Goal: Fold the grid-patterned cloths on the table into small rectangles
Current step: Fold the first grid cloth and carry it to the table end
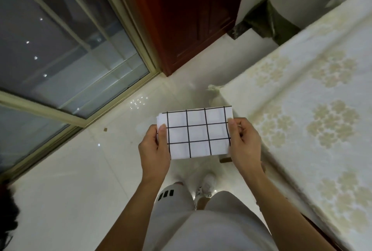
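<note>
A table (302, 109) under a pale floral cover fills the right side, beside a shiny white floor (80, 180). Above the floor, clear of the table, a folded white cloth (196, 133) with black grid lines is held level. The left hand (154, 151) and right hand (244, 142) pinch opposite short edges. If either pinch loosens, the stacked layers could probably slip and unfold.

Both bare forearms reach forward from the bottom of the view, converging slightly. The left hand (155, 150) is raised at waist height, back of the hand toward the camera, thumb lying on top and fingers curled underneath in a pinch. The right hand (244, 142) mirrors it, level with the left, thumb on top, knuckles bent, fingers tucked under.
</note>
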Available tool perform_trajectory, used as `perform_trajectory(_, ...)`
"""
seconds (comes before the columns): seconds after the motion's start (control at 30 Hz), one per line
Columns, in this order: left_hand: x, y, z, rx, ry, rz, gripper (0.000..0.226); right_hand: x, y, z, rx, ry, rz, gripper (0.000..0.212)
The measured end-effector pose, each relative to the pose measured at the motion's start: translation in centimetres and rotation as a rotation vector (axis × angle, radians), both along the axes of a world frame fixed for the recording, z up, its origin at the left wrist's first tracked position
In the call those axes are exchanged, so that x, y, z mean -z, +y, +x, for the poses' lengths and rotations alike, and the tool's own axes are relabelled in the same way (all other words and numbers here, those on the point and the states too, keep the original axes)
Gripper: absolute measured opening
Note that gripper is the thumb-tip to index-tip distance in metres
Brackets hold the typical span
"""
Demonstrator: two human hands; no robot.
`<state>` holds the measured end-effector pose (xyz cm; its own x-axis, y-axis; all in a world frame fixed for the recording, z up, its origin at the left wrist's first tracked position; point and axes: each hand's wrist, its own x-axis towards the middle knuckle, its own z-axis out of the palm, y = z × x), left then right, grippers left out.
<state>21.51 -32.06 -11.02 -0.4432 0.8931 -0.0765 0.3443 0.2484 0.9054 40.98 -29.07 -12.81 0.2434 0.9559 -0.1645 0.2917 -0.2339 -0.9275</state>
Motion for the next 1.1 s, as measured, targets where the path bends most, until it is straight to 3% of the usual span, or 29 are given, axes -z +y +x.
perform_trajectory(0.3, 1.1, 9.2, 5.8, 0.316, -0.007, -0.013, 0.036, 0.1, 2.7, 5.8, 0.328, 0.0, -0.063, 0.022)
perform_trajectory(0.47, 1.6, 14.4, 9.2, 0.544, 0.024, -0.026, 0.04, 0.3, 3.5, 7.4, 0.548, 0.174, -0.143, 0.021)
perform_trajectory(0.7, 3.1, 20.6, 12.6, 0.811, 0.001, -0.045, 0.042, -0.1, 5.4, 8.7, 0.782, -0.007, -0.148, 0.024)
perform_trajectory(1.1, 3.8, 25.7, 17.0, 1.089, 0.062, -0.042, 0.042, 1.3, 6.4, 9.4, 1.053, -0.052, -0.171, 0.014)
